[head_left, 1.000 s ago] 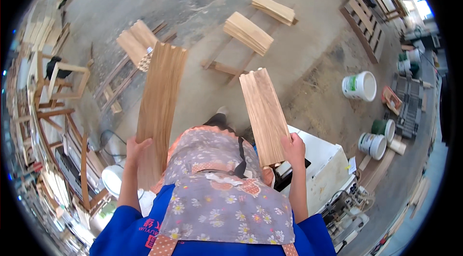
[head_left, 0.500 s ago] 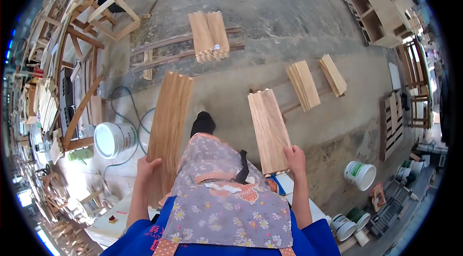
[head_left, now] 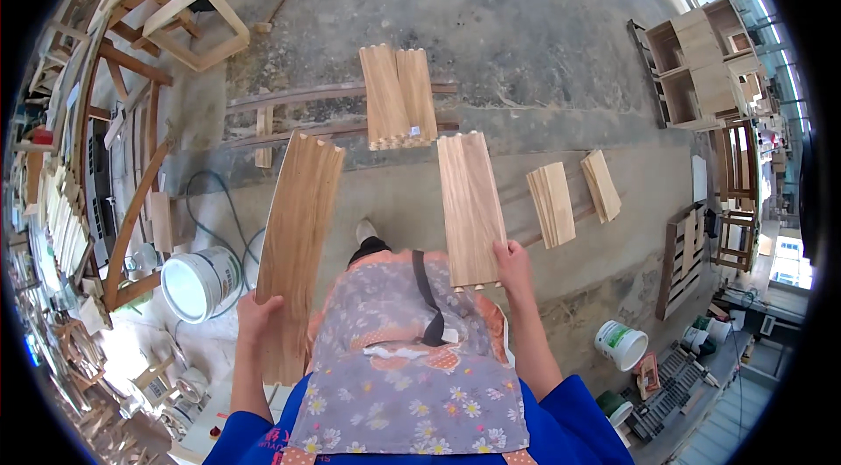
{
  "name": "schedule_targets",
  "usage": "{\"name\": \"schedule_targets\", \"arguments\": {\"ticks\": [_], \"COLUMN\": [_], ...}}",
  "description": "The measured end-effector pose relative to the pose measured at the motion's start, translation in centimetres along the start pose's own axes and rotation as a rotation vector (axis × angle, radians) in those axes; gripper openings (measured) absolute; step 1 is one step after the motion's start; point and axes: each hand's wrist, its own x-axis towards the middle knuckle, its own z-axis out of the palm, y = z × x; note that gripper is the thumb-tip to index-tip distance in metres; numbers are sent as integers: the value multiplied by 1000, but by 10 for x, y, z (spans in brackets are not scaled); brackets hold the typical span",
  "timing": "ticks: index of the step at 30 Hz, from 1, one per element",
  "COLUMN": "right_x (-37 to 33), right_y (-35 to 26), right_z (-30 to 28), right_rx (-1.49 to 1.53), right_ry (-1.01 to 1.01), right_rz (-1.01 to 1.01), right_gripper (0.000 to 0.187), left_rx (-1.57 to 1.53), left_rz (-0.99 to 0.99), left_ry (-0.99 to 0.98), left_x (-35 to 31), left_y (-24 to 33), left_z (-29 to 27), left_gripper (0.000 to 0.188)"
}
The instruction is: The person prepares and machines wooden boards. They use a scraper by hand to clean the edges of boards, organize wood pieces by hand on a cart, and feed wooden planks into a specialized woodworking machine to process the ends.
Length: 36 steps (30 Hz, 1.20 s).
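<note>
My left hand (head_left: 260, 314) is closed on the outer edge of a long brown wooden board (head_left: 302, 220), its far end scalloped. The board slopes away from beside my apron, and its near end lies close to my body. My right hand (head_left: 512, 265) grips the right edge of a shorter, paler wooden board (head_left: 471, 206) with small rounded bumps along both ends. Both boards are held up off the floor, apart from each other, one on each side of my apron (head_left: 403, 360). The fingers under the boards are hidden.
Ahead, a stack of similar boards (head_left: 385, 97) lies across wooden rails (head_left: 307, 95). To its right are two small stacks of pale boards (head_left: 550, 206). A white bucket (head_left: 200, 283) and a green hose (head_left: 229, 193) are at the left, with another bucket (head_left: 620, 344) at the right.
I have stepped forward, so the floor stacks appear nearer. The right-hand board has swung up and left in the view, toward the stack ahead. Both hands keep their holds.
</note>
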Motion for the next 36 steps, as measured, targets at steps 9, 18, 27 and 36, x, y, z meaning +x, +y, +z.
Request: {"name": "schedule_targets", "arguments": {"ticks": [9,18,27,36], "right_x": [155,319,374,398], "right_y": [-91,-91,-89,-102], "right_z": [61,110,88,93], "right_rx": [-157,-139,885,902], "right_ry": [43,-27,-596,-674], "right_rz": [-130,-159,541,648], "right_gripper": [30,29,34,32], "left_rx": [-124,-41,41,32], "left_rz": [-128,-348,-350,-377], "left_ry": [100,149,23,21], "left_x": [5,19,73,86], "left_y": [79,134,198,198], "left_z": [32,81,135,141], "left_gripper": [45,43,38,40]}}
